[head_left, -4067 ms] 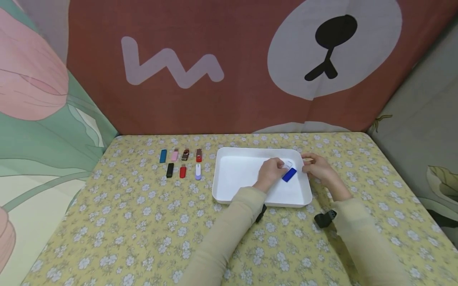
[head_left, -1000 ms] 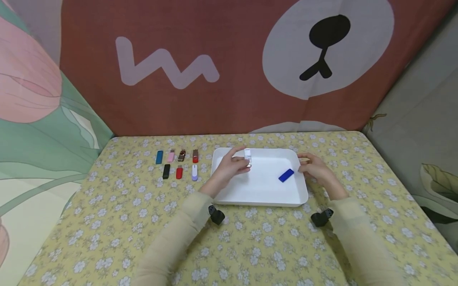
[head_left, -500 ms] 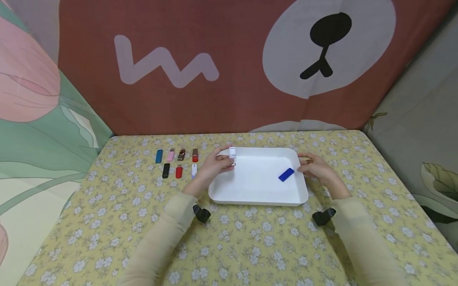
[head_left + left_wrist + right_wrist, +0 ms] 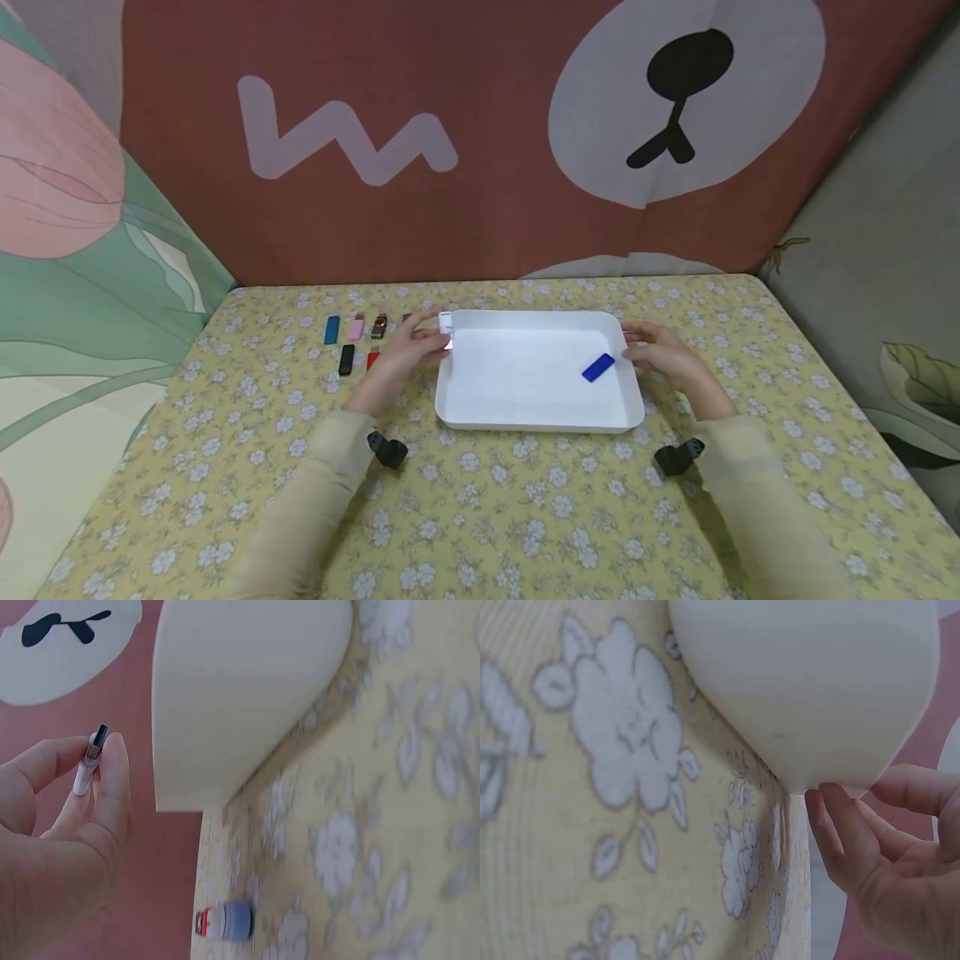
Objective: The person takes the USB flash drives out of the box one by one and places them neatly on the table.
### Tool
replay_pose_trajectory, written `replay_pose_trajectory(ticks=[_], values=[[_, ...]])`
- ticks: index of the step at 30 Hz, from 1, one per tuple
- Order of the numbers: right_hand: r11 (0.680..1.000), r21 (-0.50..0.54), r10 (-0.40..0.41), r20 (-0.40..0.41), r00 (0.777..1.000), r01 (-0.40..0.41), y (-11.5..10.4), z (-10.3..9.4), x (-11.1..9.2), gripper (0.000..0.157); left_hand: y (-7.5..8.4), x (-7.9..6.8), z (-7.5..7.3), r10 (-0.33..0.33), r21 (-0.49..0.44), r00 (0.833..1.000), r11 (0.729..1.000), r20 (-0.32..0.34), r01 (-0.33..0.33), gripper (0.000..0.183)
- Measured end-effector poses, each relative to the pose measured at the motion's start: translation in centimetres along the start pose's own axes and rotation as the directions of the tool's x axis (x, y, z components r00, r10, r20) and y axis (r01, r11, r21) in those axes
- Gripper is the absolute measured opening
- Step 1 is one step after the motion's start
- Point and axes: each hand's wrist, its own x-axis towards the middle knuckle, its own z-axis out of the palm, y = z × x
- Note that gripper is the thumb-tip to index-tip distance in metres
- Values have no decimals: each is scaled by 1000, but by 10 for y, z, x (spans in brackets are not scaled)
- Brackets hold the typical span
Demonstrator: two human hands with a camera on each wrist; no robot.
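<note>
My left hand [image 4: 408,346] pinches a white USB stick [image 4: 446,329] between thumb and fingers at the tray's left edge. Its metal plug [image 4: 97,741] points up from the fingertips in the left wrist view. My right hand [image 4: 663,354] holds the right rim of the white tray [image 4: 517,423]; in the right wrist view its fingertips [image 4: 832,791] touch the outer wall. Inside the tray, towards the right, lies a dark blue USB stick [image 4: 598,367].
Left of the tray lie several USB sticks in two rows: teal [image 4: 332,329], pink [image 4: 357,327], brown swivel [image 4: 379,326], black [image 4: 347,359], red [image 4: 372,357]. My left hand partly hides this group; a purple-and-white one [image 4: 229,921] shows in the left wrist view.
My left hand has picked the white USB stick from beside the dark blue one and carried it leftwards to the tray's left edge. The right hand stays at the rim.
</note>
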Motion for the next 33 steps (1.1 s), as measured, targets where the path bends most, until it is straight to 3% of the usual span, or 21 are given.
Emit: replay_pose_trajectory(ticks=[8, 18, 33], values=[[999, 52, 0, 18, 1000, -1, 1, 0, -1, 65, -3, -7, -24, 21, 16, 999, 1000, -26, -21, 59], [998, 67, -10, 37, 999, 8, 4, -3, 1, 65, -9, -13, -55, 31, 114, 998, 993, -57, -24, 59], [997, 71, -21, 56, 998, 17, 6, -6, 3, 65, -11, -35, -101, 1, 156, 988, 988, -152, 23, 65]])
